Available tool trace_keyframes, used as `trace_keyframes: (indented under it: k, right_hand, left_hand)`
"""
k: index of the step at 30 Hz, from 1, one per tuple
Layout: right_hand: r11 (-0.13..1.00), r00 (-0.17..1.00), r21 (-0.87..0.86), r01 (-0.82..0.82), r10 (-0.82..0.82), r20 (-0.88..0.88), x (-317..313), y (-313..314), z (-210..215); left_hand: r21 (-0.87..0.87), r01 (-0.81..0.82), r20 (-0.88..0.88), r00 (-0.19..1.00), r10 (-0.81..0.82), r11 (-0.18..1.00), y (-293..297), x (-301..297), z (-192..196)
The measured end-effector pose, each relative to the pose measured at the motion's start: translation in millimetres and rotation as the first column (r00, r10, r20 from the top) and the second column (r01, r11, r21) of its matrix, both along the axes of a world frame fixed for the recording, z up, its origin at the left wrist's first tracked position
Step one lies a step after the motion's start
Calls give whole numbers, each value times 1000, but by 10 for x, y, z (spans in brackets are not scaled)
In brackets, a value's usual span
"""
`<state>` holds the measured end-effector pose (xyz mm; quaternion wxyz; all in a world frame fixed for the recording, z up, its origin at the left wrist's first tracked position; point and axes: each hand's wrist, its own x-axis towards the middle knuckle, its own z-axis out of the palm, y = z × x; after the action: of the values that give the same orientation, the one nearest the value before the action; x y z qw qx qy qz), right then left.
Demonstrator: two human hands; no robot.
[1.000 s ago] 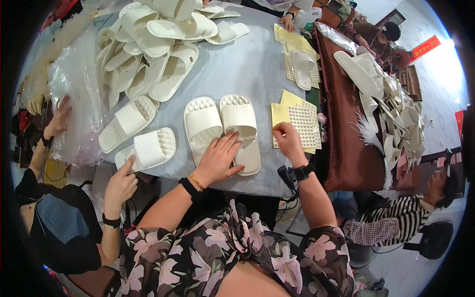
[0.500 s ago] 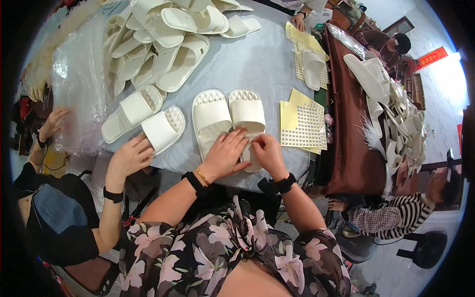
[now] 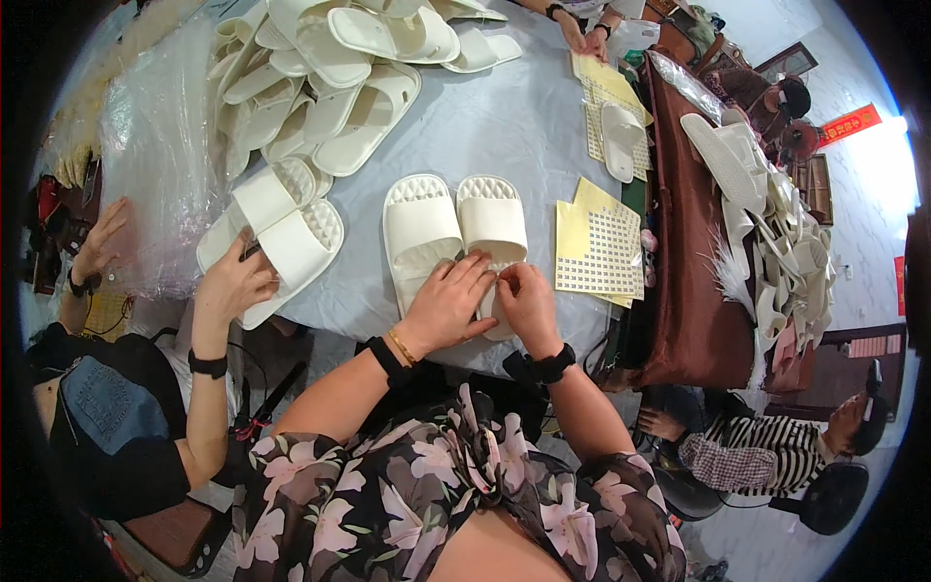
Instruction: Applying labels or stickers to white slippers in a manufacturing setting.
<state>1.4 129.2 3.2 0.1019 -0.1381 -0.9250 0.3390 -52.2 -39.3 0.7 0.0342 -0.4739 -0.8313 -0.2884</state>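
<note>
In front of me a pair of cream slippers lies side by side on the covered table, the left slipper (image 3: 420, 207) and the right slipper (image 3: 492, 215), both with quilted insoles. My left hand (image 3: 451, 303) lies across them with its fingers stretched out, the tips on the right slipper below its strap. Close beside it, my right hand (image 3: 526, 306) is closed in a pinch over the right edge of that slipper. What the pinch holds, if anything, is hidden. Both heels are partly covered by my hands.
Yellow sticker sheets (image 3: 599, 242) lie to my right, with a single slipper (image 3: 620, 144) beyond. A co-worker's hand (image 3: 231, 281) holds another pair (image 3: 291, 238) at left. Piled slippers (image 3: 339, 107) and clear plastic bags (image 3: 160, 165) sit behind; more slippers (image 3: 776, 233) cover the brown table (image 3: 684, 320).
My hands stay over the right slipper, the right one barely shifted. The co-worker at left has brought their two slippers together. A second hand has appeared by the far sticker sheets.
</note>
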Motion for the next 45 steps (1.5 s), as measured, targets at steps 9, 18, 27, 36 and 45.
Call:
trace_keyframes:
  k: [9, 18, 27, 36, 45]
  right_hand:
    - [965, 992, -229, 124, -113, 61, -36, 87, 30]
    - [982, 990, -123, 142, -138, 42, -106, 80, -41]
    - [966, 991, -226, 125, -132, -16, -69, 159, -103]
    - [924, 990, -370, 94, -127, -65, 140, 258, -208]
    - [848, 984, -527, 47, -131, -124, 615, 232, -208]
  left_hand:
    - [-7, 1, 6, 1000, -1, 1000, -1, -3, 4]
    - [-16, -9, -27, 1000, 9, 1000, 4, -1, -4]
    - [-25, 16, -2, 1000, -16, 1000, -9, 8, 36]
    - [178, 2, 109, 994, -22, 984, -125, 1, 102]
    - [52, -394, 57, 919, 391, 918, 96, 75, 147]
